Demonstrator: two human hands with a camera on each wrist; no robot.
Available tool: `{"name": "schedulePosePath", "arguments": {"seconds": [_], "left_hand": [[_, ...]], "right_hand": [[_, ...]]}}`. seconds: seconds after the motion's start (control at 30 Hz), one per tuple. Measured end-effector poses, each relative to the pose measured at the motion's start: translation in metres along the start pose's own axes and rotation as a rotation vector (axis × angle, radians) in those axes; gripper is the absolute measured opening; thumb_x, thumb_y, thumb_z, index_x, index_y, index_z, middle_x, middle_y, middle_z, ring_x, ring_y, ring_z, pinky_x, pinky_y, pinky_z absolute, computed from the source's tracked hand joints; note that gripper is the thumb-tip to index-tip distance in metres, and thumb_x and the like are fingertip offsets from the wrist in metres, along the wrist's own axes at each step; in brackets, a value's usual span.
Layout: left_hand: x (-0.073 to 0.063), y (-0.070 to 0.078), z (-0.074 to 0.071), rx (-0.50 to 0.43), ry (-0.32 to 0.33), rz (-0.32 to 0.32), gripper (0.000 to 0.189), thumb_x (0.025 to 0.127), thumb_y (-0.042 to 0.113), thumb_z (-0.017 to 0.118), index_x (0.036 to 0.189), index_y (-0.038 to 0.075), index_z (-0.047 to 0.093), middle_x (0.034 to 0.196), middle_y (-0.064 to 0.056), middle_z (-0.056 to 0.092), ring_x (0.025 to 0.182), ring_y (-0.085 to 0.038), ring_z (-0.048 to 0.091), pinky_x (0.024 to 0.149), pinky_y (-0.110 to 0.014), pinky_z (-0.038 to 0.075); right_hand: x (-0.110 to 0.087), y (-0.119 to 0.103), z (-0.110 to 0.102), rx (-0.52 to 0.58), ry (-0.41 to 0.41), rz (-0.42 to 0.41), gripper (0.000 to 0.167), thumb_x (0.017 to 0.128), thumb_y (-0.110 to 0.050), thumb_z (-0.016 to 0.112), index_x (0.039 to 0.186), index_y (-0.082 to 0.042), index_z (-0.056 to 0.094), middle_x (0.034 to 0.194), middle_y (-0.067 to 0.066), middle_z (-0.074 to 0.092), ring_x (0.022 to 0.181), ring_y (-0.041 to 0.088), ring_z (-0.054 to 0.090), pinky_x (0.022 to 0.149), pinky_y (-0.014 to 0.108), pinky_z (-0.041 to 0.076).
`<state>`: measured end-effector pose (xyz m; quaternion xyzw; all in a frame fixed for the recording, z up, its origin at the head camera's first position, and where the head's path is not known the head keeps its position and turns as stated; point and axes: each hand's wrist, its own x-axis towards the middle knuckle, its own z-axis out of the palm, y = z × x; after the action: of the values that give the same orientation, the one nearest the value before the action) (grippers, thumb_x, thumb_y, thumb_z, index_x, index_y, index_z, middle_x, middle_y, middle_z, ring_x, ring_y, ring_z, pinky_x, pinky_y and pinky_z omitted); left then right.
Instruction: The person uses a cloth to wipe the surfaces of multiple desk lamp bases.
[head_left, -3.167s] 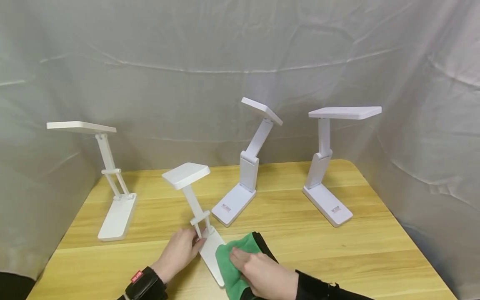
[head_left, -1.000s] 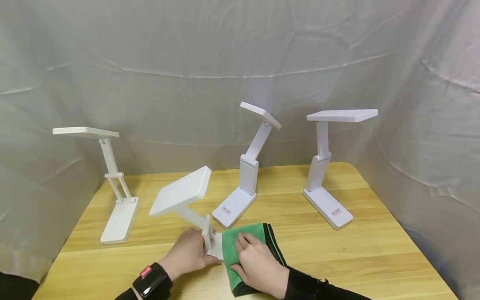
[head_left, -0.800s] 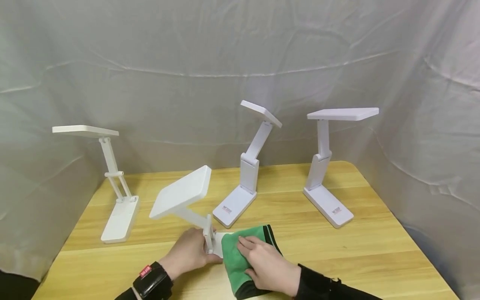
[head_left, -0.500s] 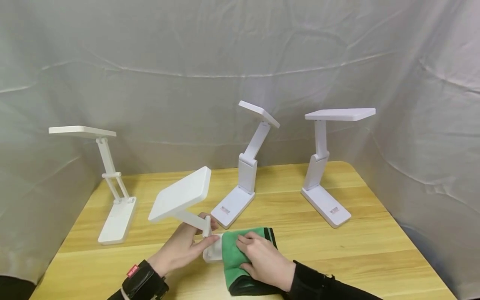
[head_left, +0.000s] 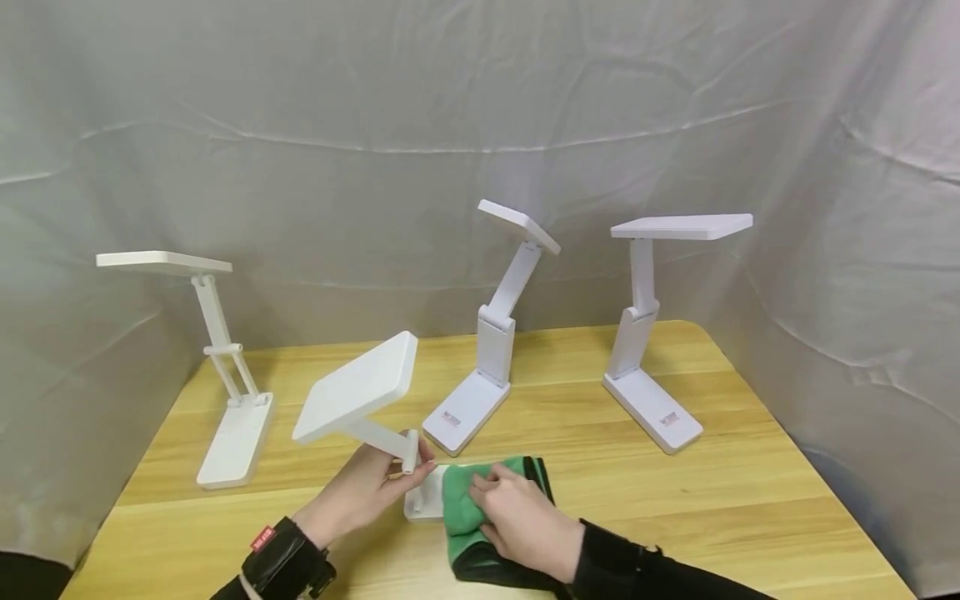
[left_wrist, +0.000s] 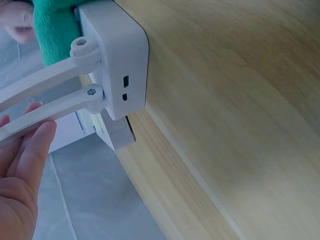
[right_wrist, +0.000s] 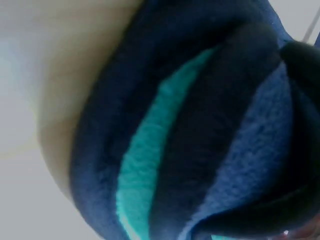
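Observation:
A white folding desk lamp (head_left: pixel 356 387) stands at the front middle, its base lying to the right and its panel tilted to the left. My left hand (head_left: pixel 360 492) pinches the lamp's arm near the middle hinge; in the left wrist view its fingers (left_wrist: pixel 36 150) lie along one strut. The base (left_wrist: pixel 117 55) shows two small ports in its end. With my right hand (head_left: pixel 528 525) I grip a green cloth (head_left: pixel 461 500) with black edging, pressed over the base, most of which it hides. In the right wrist view the bunched cloth (right_wrist: pixel 140 180) covers nearly everything.
Three more white desk lamps stand unfolded on the wooden table (head_left: pixel 750 517): one at the left (head_left: pixel 236 442), one behind the middle (head_left: pixel 468 408) and one at the right (head_left: pixel 652 408). Grey sheeting (head_left: pixel 420 200) hangs behind and at both sides.
The front lamp has turned so its base points right. My left hand has shifted from beside the base up to the arm. The cloth has moved slightly over the base with my right hand.

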<state>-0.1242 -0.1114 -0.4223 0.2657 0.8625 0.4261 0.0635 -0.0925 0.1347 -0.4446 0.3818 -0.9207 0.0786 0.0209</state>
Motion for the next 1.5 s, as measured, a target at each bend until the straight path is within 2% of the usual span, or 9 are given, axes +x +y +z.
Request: {"name": "schedulePosePath", "arguments": {"seconds": [0.13,0.43,0.63,0.77,1.0,1.1,1.2,1.33,1.5], "left_hand": [[0.0,0.0,0.002,-0.002,0.003,-0.01,0.014,0.1,0.03,0.063,0.096,0.017,0.065,0.097,0.004,0.067,0.098,-0.018,0.071,0.085,-0.025,0.061],[0.001,0.001,0.004,0.028,0.026,0.017,0.011,0.101,0.023,0.061,0.096,0.014,0.065,0.094,0.003,0.067,0.093,-0.012,0.069,0.078,-0.019,0.06],[0.003,0.003,0.004,0.126,0.063,0.056,0.004,0.099,0.012,0.06,0.096,0.011,0.063,0.091,0.004,0.065,0.085,-0.003,0.06,0.071,-0.019,0.057],[0.003,0.002,0.005,0.152,0.066,0.059,0.004,0.098,0.01,0.06,0.095,0.012,0.062,0.09,0.004,0.065,0.084,-0.003,0.06,0.07,-0.019,0.057],[0.003,0.001,0.005,0.125,0.068,0.076,0.007,0.098,0.008,0.059,0.092,0.012,0.06,0.089,0.003,0.065,0.084,-0.006,0.063,0.069,-0.018,0.057],[0.004,0.001,0.006,0.116,0.067,0.071,0.007,0.098,0.007,0.058,0.092,0.01,0.06,0.089,0.001,0.067,0.084,-0.006,0.064,0.069,-0.019,0.058],[0.004,0.003,0.005,0.147,0.071,0.065,0.006,0.098,0.007,0.059,0.093,0.009,0.06,0.091,-0.002,0.068,0.085,-0.009,0.066,0.071,-0.019,0.058],[0.004,0.004,0.004,0.175,0.069,0.056,0.004,0.097,0.007,0.059,0.095,0.008,0.062,0.093,-0.002,0.069,0.088,-0.014,0.068,0.074,-0.021,0.06],[0.004,0.004,0.003,0.159,0.055,0.045,0.004,0.097,0.007,0.058,0.096,0.008,0.062,0.095,-0.003,0.07,0.09,-0.015,0.068,0.076,-0.022,0.06]], "right_hand": [[-0.007,0.008,-0.003,0.004,0.002,0.036,0.037,0.083,-0.027,0.082,0.114,-0.007,0.074,0.122,0.012,0.073,0.106,0.025,0.067,0.086,0.037,0.062],[0.029,-0.02,0.005,-0.205,0.034,-0.05,0.043,0.086,-0.043,0.077,0.112,-0.009,0.074,0.105,0.0,0.074,0.101,0.014,0.065,0.088,0.024,0.056],[-0.001,0.003,-0.001,-0.024,0.002,0.012,0.037,0.083,-0.024,0.081,0.117,-0.012,0.074,0.125,0.011,0.072,0.109,0.024,0.068,0.081,0.035,0.063],[-0.011,0.012,-0.006,-0.023,-0.002,0.046,0.037,0.082,-0.025,0.082,0.114,-0.01,0.075,0.12,0.013,0.074,0.104,0.025,0.069,0.08,0.038,0.063],[0.024,-0.016,0.001,-0.192,0.053,-0.02,0.034,0.085,-0.043,0.078,0.098,-0.012,0.076,0.091,-0.001,0.073,0.09,0.016,0.067,0.072,0.025,0.06],[0.028,-0.022,0.002,-0.225,0.046,-0.058,0.029,0.088,-0.039,0.077,0.102,-0.013,0.076,0.096,-0.002,0.074,0.091,0.012,0.064,0.074,0.02,0.058],[0.018,-0.016,-0.001,-0.148,0.021,-0.064,0.021,0.087,-0.025,0.077,0.105,-0.015,0.077,0.107,0.0,0.076,0.093,0.012,0.065,0.074,0.022,0.059],[0.003,0.002,-0.005,0.095,0.01,0.0,0.029,0.083,-0.009,0.078,0.111,-0.013,0.078,0.116,0.006,0.076,0.095,0.018,0.069,0.075,0.029,0.061],[0.011,0.003,-0.002,0.09,0.027,0.077,0.04,0.086,-0.035,0.08,0.115,-0.008,0.075,0.117,0.011,0.076,0.105,0.029,0.07,0.077,0.037,0.063]]}}
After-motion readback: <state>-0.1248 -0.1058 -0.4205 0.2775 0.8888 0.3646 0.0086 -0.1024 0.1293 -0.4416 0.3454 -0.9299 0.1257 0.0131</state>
